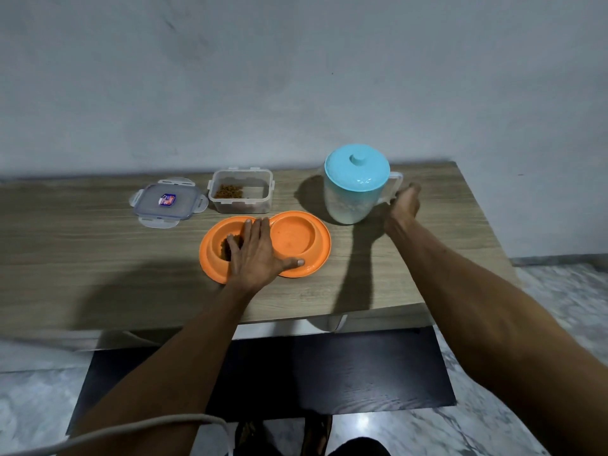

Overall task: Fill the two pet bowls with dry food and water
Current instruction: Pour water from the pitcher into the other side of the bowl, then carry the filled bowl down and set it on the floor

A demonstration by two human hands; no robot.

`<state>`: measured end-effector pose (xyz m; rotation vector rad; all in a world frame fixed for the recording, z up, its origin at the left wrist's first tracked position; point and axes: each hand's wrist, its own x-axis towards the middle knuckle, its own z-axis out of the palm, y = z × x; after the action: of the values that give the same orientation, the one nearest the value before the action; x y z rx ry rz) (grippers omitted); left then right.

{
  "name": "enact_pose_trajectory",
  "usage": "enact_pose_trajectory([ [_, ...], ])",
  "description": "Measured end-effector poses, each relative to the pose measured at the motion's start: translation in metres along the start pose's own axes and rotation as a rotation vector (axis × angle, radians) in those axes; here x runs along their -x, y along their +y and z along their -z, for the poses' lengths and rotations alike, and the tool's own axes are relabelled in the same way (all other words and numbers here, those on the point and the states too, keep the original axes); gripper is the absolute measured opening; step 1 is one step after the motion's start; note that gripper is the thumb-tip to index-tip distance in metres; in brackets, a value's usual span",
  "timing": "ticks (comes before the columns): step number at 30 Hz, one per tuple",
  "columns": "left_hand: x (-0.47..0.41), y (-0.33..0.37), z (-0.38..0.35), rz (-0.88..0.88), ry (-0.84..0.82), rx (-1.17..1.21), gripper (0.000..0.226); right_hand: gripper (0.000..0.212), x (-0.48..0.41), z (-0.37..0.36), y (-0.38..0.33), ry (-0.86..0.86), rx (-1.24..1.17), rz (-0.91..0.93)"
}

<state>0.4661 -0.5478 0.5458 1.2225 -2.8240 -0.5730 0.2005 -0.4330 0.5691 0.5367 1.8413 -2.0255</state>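
Steadying the double pet bowl while reaching for the water pitcher.

The left hand (256,255) is lying flat on the orange double pet bowl (312,268), its grip fully open, fingers straight over the left well and holding nothing, probably pinning the dish for the pour. Kibble (227,250) is showing in that left well; the right well (292,238) is sitting bare, so water looks like the step left to do. The right hand (403,207) is meeting the handle (396,179) of the teal-lidded pitcher (348,199) at two o'clock from the dish; blur is hiding whether its grip is closing. The open food container (241,205) is standing at twelve o'clock, its lid (167,205) lying at ten o'clock on the counter (82,232).
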Motion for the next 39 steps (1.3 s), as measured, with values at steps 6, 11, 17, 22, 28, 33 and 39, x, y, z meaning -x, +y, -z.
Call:
enact_pose_trajectory([
  [6,0.009,-0.039,0.015,0.2,0.181,0.164,0.095,0.067,-0.002,0.014,0.083,-0.059,0.444,0.027],
  [11,0.007,-0.074,0.022,0.403,0.175,0.283,0.082,0.054,0.09,-0.004,0.084,-0.303,0.891,0.139],
  [17,-0.003,-0.105,0.022,0.489,0.08,0.298,0.068,0.045,0.125,-0.014,0.087,-0.216,0.994,0.143],
  [22,-0.007,-0.111,0.025,0.53,0.044,0.328,0.058,0.047,0.128,-0.014,0.091,-0.171,0.952,0.102],
  [28,0.008,-0.102,0.024,0.502,0.005,0.334,0.058,0.043,0.135,0.019,0.097,-0.086,0.895,0.095],
  [33,0.02,-0.059,0.02,0.435,-0.034,0.419,0.055,0.043,0.138,0.075,0.089,-0.017,0.855,0.114],
  [39,0.036,0.03,0.007,0.31,-0.077,0.506,0.053,0.047,0.132,0.164,0.051,0.066,0.703,0.088],
])
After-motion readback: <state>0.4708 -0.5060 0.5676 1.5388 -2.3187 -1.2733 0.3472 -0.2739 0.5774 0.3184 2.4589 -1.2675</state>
